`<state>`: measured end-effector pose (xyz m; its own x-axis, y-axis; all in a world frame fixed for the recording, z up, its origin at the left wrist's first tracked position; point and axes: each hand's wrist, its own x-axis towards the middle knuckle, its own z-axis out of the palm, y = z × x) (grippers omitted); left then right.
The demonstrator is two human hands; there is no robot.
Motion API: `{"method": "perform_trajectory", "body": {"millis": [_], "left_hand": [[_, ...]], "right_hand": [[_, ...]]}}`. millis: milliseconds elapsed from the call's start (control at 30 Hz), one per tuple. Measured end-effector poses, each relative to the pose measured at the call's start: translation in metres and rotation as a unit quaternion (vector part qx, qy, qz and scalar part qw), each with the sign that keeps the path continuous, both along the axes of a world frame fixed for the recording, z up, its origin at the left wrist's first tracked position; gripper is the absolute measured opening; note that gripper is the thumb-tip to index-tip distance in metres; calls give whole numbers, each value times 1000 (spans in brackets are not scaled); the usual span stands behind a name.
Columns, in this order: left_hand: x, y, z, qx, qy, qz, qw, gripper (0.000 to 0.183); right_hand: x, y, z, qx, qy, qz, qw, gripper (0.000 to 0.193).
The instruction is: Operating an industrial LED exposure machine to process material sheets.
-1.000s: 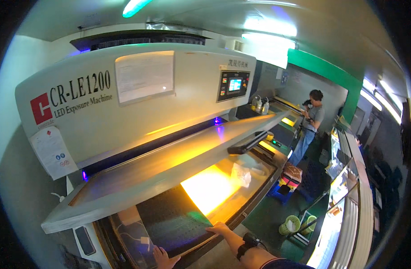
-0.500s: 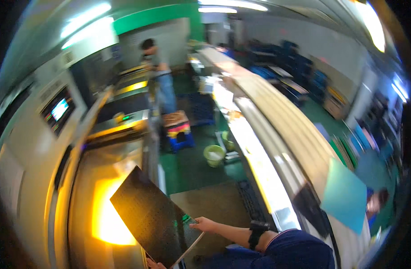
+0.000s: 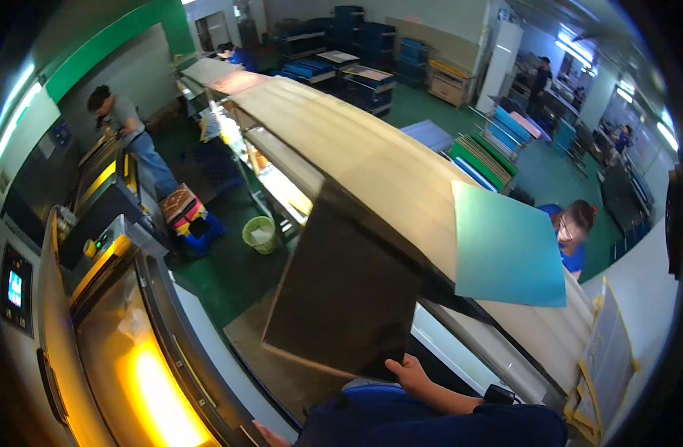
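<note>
A dark, nearly black rectangular panel [image 3: 341, 290] is tilted up in front of me, over the gap between the machine and the long table. My right hand [image 3: 412, 376] grips its lower right corner, thumb on the near face. At the bottom edge my left hand [image 3: 271, 436] shows only in part; its fingers look stretched out, apart from the panel and beside the machine's rim. To the right, a teal sheet [image 3: 509, 246] lies across the long pale table [image 3: 341, 127]. Another dark sheet [image 3: 449, 287] lies next to it, partly hidden by the panel.
The machine's bed [image 3: 144, 372] glows yellow on the left, with a control screen [image 3: 15, 289] beside it. A green bin [image 3: 259, 235] stands on the floor. One person [image 3: 137, 130] works at the far left; another [image 3: 572, 231] is behind the teal sheet.
My view has turned right. The panel has moved from over the glowing bed toward the long table, held by my right hand. My left hand has come away from the panel's lower edge.
</note>
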<state>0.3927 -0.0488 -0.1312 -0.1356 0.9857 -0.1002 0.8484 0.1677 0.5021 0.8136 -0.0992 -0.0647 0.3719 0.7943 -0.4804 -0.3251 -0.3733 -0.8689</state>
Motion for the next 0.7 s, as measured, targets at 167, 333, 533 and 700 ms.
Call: {"method": "perform_trajectory", "body": {"millis": [167, 333, 533, 700], "left_hand": [[29, 15, -26, -22, -41, -109, 993, 57], [46, 38, -38, -26, -62, -190, 979, 52], [73, 71, -23, -46, -75, -213, 973, 54], [88, 72, -51, -120, -124, -126, 977, 61]], "right_hand": [[4, -11, -38, -26, 152, -178, 972, 31], [17, 22, -16, -119, 210, -166, 956, 40], [76, 30, 15, -146, -35, 348, 925, 58], [96, 43, 129, 269, 155, -90, 947, 51]]}}
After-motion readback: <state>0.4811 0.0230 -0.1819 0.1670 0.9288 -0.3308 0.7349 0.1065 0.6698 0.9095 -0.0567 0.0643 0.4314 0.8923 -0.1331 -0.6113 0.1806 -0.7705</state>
